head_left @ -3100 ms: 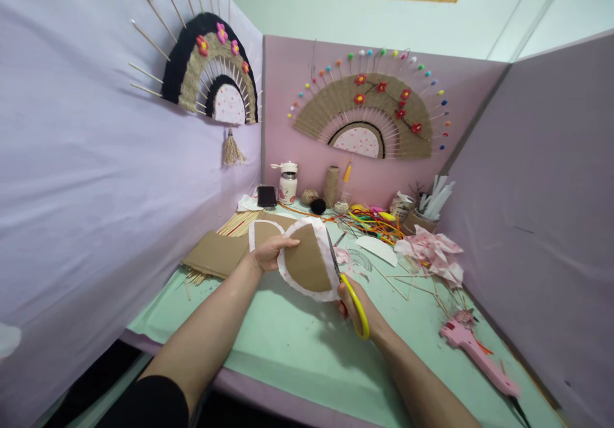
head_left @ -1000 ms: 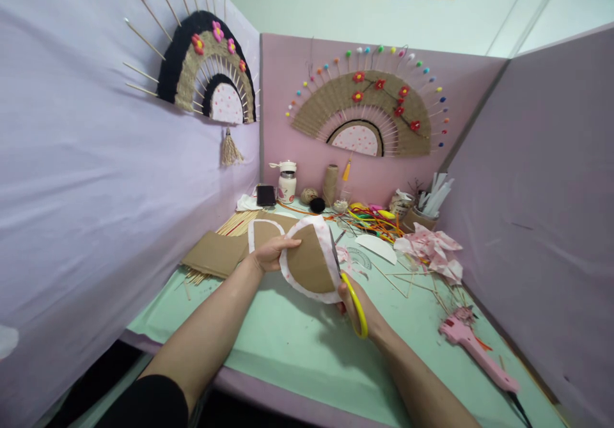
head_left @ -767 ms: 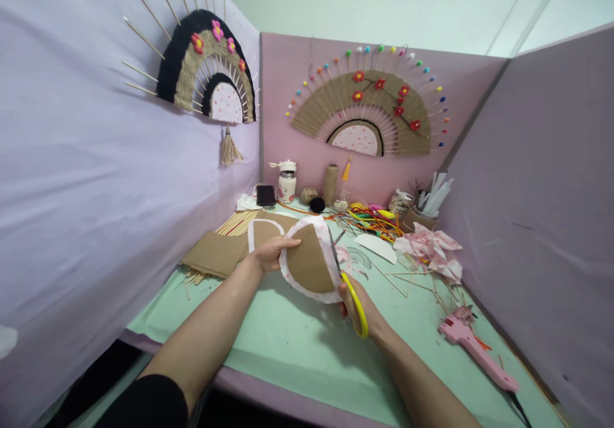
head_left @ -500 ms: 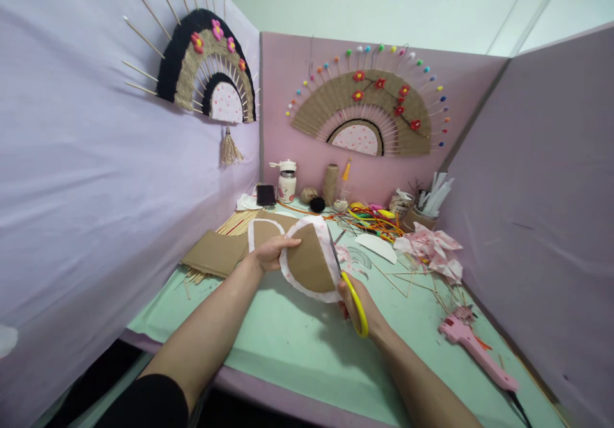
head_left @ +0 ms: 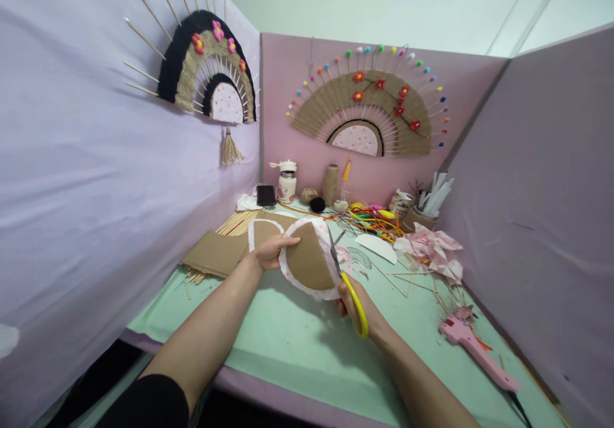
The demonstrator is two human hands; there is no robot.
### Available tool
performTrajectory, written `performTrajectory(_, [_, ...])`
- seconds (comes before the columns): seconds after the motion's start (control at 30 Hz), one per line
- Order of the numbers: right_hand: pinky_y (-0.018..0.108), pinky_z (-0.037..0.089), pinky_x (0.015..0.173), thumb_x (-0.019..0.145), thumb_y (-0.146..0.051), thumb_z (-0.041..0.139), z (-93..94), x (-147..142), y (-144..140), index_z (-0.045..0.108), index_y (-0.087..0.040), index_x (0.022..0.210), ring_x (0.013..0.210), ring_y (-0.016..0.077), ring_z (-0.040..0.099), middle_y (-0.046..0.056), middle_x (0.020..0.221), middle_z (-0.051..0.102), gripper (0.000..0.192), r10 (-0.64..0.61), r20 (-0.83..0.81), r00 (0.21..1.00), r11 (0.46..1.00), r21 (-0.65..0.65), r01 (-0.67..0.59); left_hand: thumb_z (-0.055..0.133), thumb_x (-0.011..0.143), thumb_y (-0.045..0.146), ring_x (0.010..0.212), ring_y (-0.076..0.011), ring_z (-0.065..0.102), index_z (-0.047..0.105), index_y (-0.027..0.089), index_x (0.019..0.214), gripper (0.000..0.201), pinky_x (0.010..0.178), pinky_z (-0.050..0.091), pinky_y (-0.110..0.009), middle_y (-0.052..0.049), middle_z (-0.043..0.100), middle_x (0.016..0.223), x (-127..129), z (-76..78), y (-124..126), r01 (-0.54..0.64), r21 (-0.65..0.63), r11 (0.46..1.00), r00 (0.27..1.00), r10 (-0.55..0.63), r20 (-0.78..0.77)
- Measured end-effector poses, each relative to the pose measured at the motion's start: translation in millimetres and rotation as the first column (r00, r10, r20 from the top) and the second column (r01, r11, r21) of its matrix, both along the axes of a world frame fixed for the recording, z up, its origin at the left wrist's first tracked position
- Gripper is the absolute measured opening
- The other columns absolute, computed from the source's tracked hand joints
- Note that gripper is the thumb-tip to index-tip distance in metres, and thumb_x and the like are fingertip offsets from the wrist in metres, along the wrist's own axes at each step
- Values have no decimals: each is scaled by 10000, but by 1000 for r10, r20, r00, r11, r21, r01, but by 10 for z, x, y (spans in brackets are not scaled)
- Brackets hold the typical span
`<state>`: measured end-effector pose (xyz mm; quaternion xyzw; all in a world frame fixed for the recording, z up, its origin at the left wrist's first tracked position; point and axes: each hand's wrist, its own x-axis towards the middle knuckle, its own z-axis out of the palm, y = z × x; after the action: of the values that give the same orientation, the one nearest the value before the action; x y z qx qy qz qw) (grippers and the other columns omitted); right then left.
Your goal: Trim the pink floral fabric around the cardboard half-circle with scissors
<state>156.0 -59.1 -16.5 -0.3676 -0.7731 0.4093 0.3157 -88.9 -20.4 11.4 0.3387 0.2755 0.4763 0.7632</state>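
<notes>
My left hand (head_left: 271,252) grips the left edge of a brown cardboard half-circle (head_left: 311,256), its thumb on the face. A white fabric border with pink dots (head_left: 307,292) rims the cardboard. In my right hand (head_left: 357,300) are yellow-handled scissors (head_left: 355,306), their dark blades lying along the straight right edge of the fabric border. Whether the blades are parted is hard to make out. Behind my left hand lies a second white-rimmed cardboard piece (head_left: 259,228).
Brown cardboard sheets (head_left: 213,253) lie on thin sticks at left. To the right are a pink glue gun (head_left: 480,351), crumpled dotted fabric (head_left: 429,249), a white half-disc (head_left: 377,247) and a clear protractor (head_left: 359,257). A bottle (head_left: 286,186) and twine roll (head_left: 330,185) stand behind.
The fabric-rimmed half-circle has shifted and turned very slightly against the scissors. Both hands stay almost in place, with their holds unchanged.
</notes>
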Motion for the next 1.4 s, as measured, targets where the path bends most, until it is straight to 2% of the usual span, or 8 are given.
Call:
performTrajectory(0.43, [254,367,442,840,-730,252,-53,-1,16,374,-221,726,466,120,434,-21,567,441,536,-1,-3,1000,1000,-29,1,649,774,163,959,-240,674,628,94,1145,379,973,422,-372,-141,718,1020,-14,-19,23,18,33,999,1000,-18,2])
performTrajectory(0.77, [213,343,389,803,-758,291,-88,-19,31,377,-215,709,398,93,403,-50,504,418,558,-85,-22,996,992,-95,82,648,770,138,942,-237,677,650,104,1107,339,959,427,-365,-133,723,1004,17,-9,17,-7,12,1000,1000,7,10])
performTrajectory(1.07, [209,323,356,802,-718,345,5,-34,-10,374,-220,666,350,91,392,-64,447,388,518,-111,-43,993,986,-132,105,650,768,145,941,-239,674,657,98,1095,330,938,445,-361,-137,724,999,26,-1,12,4,6,1000,1000,-4,5])
performTrajectory(1.4, [200,284,313,752,-712,449,26,-61,-13,380,-219,663,303,77,360,-78,438,368,506,-161,-82,984,975,-168,145,639,768,130,889,-231,685,661,85,1085,321,901,461,-351,-137,731,962,33,32,-11,-43,-20,999,999,43,16])
